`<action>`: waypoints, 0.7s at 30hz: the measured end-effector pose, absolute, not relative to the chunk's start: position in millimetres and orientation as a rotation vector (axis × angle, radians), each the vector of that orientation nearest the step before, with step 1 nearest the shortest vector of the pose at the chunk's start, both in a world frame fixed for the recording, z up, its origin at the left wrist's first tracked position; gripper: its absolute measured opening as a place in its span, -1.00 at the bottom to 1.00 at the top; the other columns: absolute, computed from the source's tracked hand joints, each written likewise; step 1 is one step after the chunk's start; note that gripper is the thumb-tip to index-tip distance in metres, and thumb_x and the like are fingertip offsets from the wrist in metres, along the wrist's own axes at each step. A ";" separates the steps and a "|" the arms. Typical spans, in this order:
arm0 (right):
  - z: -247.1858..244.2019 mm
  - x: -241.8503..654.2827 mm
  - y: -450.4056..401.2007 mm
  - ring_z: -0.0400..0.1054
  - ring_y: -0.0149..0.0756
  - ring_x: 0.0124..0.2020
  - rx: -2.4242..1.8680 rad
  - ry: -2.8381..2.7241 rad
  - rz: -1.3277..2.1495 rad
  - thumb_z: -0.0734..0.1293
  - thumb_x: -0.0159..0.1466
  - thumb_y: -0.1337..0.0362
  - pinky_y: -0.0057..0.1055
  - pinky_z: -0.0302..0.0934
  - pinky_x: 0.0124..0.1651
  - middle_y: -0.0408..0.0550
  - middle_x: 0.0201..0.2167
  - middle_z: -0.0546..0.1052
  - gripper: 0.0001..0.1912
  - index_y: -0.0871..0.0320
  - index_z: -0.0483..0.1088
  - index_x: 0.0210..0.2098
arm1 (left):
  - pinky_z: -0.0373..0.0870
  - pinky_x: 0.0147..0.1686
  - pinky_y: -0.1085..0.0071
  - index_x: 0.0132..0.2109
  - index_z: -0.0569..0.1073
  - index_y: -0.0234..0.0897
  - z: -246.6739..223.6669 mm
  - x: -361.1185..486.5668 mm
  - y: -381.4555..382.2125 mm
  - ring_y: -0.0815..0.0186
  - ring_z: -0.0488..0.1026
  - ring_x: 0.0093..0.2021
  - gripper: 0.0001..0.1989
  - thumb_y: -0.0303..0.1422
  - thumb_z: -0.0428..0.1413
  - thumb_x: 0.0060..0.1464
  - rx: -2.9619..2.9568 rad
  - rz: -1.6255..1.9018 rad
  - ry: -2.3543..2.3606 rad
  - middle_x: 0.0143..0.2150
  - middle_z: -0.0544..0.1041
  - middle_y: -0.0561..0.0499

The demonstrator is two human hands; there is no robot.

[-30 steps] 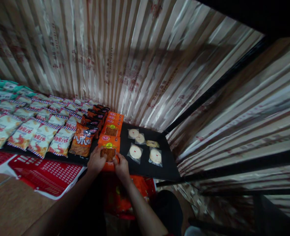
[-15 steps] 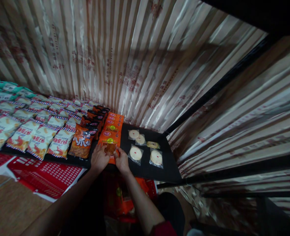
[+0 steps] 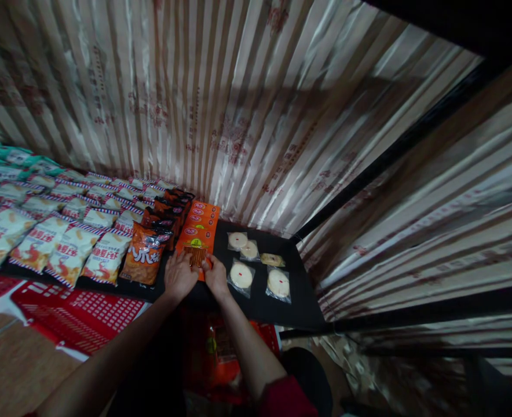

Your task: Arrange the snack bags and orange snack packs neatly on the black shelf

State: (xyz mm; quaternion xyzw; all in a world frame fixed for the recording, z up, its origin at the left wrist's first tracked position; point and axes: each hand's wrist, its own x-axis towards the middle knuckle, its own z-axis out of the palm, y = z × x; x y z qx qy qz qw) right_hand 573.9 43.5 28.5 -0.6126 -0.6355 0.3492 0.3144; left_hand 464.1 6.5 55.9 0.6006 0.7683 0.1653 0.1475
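At the front of an overlapping row of flat orange snack packets, both hands are on the nearest orange snack packet (image 3: 196, 252), whose clear window shows brown sticks. My left hand (image 3: 180, 275) grips its left edge, fingers bent over the window. My right hand (image 3: 216, 278) closes on its lower right edge, the thumb side toward the packet. Parts of the fingertips are hidden. Just left of my left hand stands an orange and black snack bag (image 3: 143, 255), with similar bags behind it. The packets lie on a black shelf (image 3: 277, 313).
Rows of white snack bags (image 3: 103, 255) and green bags (image 3: 10, 159) fill the left. Round wrapped crackers (image 3: 241, 275) lie on the right. Below are a red basket (image 3: 82, 313) and an orange package (image 3: 221, 347). A black post (image 3: 369, 168) slants before the striped sheeting (image 3: 221, 104).
The packet under my hands has shifted back slightly, onto the row, covering more of the packet behind it. Both hands have moved with it. The view has shifted a little.
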 end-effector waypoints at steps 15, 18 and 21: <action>32.9 567.6 66.3 0.42 -0.27 -0.05 -1.617 -1.657 0.886 0.22 0.20 0.37 -0.40 0.21 0.04 0.03 -0.07 0.52 -0.65 0.20 0.42 -0.04 | -0.08 0.26 0.16 0.10 0.37 -0.43 56.1 464.1 24.6 0.09 0.08 0.28 -0.54 -0.35 -0.07 0.07 1.813 0.483 2.231 0.23 0.28 -0.17; 33.5 567.5 68.4 0.41 -0.28 -0.04 -1.619 -1.665 0.876 0.22 0.19 0.37 -0.41 0.22 0.03 0.02 -0.07 0.52 -0.66 0.19 0.42 -0.04 | -0.07 0.25 0.15 0.09 0.38 -0.41 54.0 463.3 27.5 0.09 0.08 0.28 -0.55 -0.35 -0.05 0.06 1.833 0.506 2.237 0.22 0.28 -0.19; 32.1 568.0 70.5 0.41 -0.29 -0.04 -1.624 -1.675 0.857 0.22 0.20 0.37 -0.41 0.22 0.03 0.01 -0.07 0.52 -0.65 0.18 0.41 -0.03 | -0.06 0.25 0.14 0.08 0.38 -0.38 52.7 462.5 29.8 0.11 0.11 0.27 -0.56 -0.34 -0.04 0.06 1.847 0.498 2.241 0.22 0.29 -0.18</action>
